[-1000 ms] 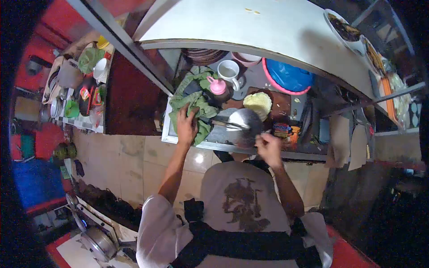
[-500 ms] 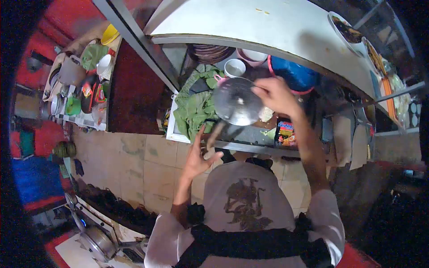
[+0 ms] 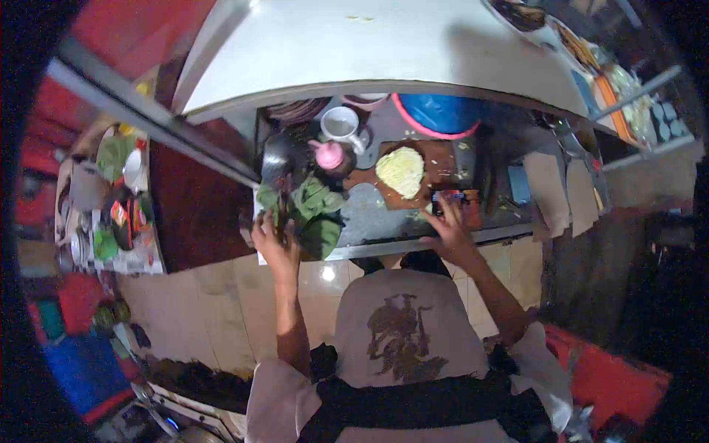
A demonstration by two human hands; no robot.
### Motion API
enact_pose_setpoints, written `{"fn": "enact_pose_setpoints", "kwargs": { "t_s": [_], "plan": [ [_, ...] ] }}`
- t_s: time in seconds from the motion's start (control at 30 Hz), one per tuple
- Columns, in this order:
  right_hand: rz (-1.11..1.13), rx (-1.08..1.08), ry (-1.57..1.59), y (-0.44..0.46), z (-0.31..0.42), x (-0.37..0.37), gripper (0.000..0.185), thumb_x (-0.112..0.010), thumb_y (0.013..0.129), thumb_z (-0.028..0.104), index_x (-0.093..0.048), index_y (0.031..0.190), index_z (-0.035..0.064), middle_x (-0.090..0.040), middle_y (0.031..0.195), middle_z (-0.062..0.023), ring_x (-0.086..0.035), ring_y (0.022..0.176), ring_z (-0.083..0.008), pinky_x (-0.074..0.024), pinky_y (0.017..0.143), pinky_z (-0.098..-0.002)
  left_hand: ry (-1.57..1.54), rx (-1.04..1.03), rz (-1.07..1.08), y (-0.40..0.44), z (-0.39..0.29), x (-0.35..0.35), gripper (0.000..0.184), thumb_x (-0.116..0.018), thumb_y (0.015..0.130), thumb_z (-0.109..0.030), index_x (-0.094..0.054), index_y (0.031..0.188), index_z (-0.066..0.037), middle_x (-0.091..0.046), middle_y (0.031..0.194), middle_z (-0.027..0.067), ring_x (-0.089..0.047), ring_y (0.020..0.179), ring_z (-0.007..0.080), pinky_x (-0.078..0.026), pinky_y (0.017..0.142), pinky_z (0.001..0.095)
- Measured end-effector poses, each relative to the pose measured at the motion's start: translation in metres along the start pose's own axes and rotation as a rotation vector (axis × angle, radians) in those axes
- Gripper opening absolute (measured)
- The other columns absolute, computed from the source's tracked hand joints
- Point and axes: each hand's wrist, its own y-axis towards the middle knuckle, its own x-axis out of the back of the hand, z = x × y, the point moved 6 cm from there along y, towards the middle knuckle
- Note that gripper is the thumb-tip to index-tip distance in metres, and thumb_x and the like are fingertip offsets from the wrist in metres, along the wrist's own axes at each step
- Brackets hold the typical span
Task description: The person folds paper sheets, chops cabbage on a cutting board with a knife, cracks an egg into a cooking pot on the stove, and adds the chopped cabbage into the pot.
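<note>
My left hand [image 3: 275,247] is over the near edge of a crumpled green cloth [image 3: 319,218], its fingers apart and somewhat blurred. Something dark shows between those fingertips, too smeared to name. Beyond them is a shiny dark round piece [image 3: 279,159], like a pan or lid. My right hand [image 3: 450,235] reaches over a noodle packet [image 3: 458,201], fingers spread and the tips at or on it. Just past that hand, a pale yellow piece of cut cabbage [image 3: 399,172] lies on a brown cutting board [image 3: 358,177].
Behind the cloth stand a white mug [image 3: 340,124] and a small pink lidded pot [image 3: 328,154]. A blue basin [image 3: 439,112] with a pink rim is under the white shelf [image 3: 354,52]. Cardboard flaps [image 3: 548,193] stand at right, and a cluttered table [image 3: 111,214] is at left.
My right hand has let go of the round metal piece and moved down to the packet. A similar dark round piece now rests at left. My left hand has moved left to the cloth.
</note>
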Motion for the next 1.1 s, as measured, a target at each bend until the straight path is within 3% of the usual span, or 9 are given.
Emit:
{"fn": "enact_pose_setpoints", "kwargs": {
  "t_s": [0.07, 0.17, 0.23, 0.3, 0.37, 0.63, 0.77, 0.87, 1.1],
  "plan": [
    [0.038, -0.118, -0.004, -0.026, -0.018, -0.019, 0.039, -0.071, 0.07, 0.025, -0.059, 0.105, 0.0097, -0.028, 0.139, -0.0147, -0.024, 0.131, -0.0345, -0.0164, 0.106, -0.0546, -0.249, 0.021, 0.026, 0.011, -0.026, -0.011, 0.027, -0.062, 0.08, -0.006, -0.058, 0.106, 0.002, -0.059, 0.094, 0.0158, -0.056, 0.091, 0.0257, -0.046, 0.076, 0.0338],
    [0.006, -0.121, -0.099, -0.043, -0.049, -0.034, 0.036, -0.07, 0.071, 0.024, -0.059, 0.103, 0.0113, -0.031, 0.137, -0.0142, -0.026, 0.131, -0.0335, -0.0168, 0.105, -0.0561, -0.879, 0.195, 0.273, 0.012, -0.084, -0.061, 0.025, -0.066, 0.081, -0.01, -0.059, 0.101, 0.001, -0.062, 0.083, 0.0092, -0.058, 0.072, 0.0153, -0.047, 0.07, 0.0274],
    [-0.029, -0.131, -0.091, -0.043, -0.064, -0.031, 0.037, -0.07, 0.07, 0.022, -0.058, 0.105, 0.0133, -0.034, 0.137, -0.0132, -0.025, 0.132, -0.0324, -0.0145, 0.105, -0.0568, -0.793, 0.082, 0.477, 0.011, -0.123, -0.107, 0.04, -0.069, 0.078, -0.011, -0.053, 0.112, 0.002, -0.06, 0.097, 0.0127, -0.059, 0.081, 0.016, -0.047, 0.072, 0.0273],
    [-0.115, -0.082, -0.212, -0.044, -0.079, -0.03, 0.038, -0.069, 0.07, 0.023, -0.058, 0.104, 0.0129, -0.039, 0.134, -0.0114, -0.028, 0.131, -0.0297, -0.0116, 0.106, -0.0575, -0.604, -0.057, 0.493, 0.005, -0.138, -0.166, 0.075, -0.073, 0.071, -0.039, -0.041, 0.122, 0.007, -0.049, 0.115, 0.022, -0.057, 0.089, 0.0371, -0.045, 0.081, 0.0435],
    [-0.155, -0.144, -0.149, -0.041, -0.101, -0.024, 0.04, -0.066, 0.073, 0.03, -0.057, 0.106, 0.0096, -0.044, 0.131, -0.0107, -0.031, 0.13, -0.0269, -0.0101, 0.106, -0.0581, -0.507, -0.166, 0.414, -0.003, -0.145, -0.206, 0.078, -0.073, 0.067, -0.048, -0.047, 0.115, 0.008, -0.052, 0.11, 0.0261, -0.054, 0.092, 0.0449, -0.041, 0.086, 0.0485],
    [-0.247, -0.27, -0.325, -0.026, -0.138, -0.013, 0.048, -0.056, 0.08, 0.042, -0.055, 0.113, 0.0062, -0.043, 0.132, -0.0098, -0.033, 0.129, -0.0267, -0.0116, 0.106, -0.0555, -0.699, 0.065, 0.426, -0.011, -0.18, -0.169, 0.054, -0.073, 0.072, -0.033, -0.057, 0.105, 0.006, -0.063, 0.082, 0.0237, -0.062, 0.074, 0.0394, -0.049, 0.069, 0.0415],
    [-0.361, -0.221, -0.154, -0.021, -0.124, -0.02, 0.045, -0.058, 0.081, 0.035, -0.054, 0.115, 0.0058, -0.04, 0.134, -0.0144, -0.032, 0.129, -0.0317, -0.0137, 0.105, -0.0566, -0.553, -0.07, 0.446, -0.015, -0.202, -0.156, 0.047, -0.072, 0.073, -0.023, -0.056, 0.108, 0.003, -0.059, 0.101, 0.0219, -0.056, 0.096, 0.0369, -0.045, 0.084, 0.0411],
    [-0.372, -0.171, -0.104, -0.022, -0.117, -0.012, 0.043, -0.058, 0.082, 0.032, -0.054, 0.115, 0.0059, -0.038, 0.134, -0.0169, -0.032, 0.128, -0.0336, -0.0142, 0.105, -0.0575, -0.608, -0.505, 0.395, -0.027, -0.226, -0.143, 0.033, -0.064, 0.074, -0.002, -0.058, 0.106, -0.003, -0.049, 0.121, 0.0159, -0.045, 0.115, 0.0345, -0.039, 0.095, 0.0423],
    [-0.377, -0.105, 0.035, -0.022, -0.124, -0.005, 0.047, -0.065, 0.078, 0.023, -0.051, 0.119, 0.0049, -0.034, 0.137, -0.0171, -0.031, 0.129, -0.0343, -0.0201, 0.105, -0.0538, -0.58, -0.53, 0.388, -0.043, -0.234, -0.142, 0.032, -0.068, 0.071, -0.006, -0.06, 0.102, -0.004, -0.05, 0.119, 0.0153, -0.045, 0.116, 0.0352, -0.038, 0.096, 0.0448]
  ]
}}
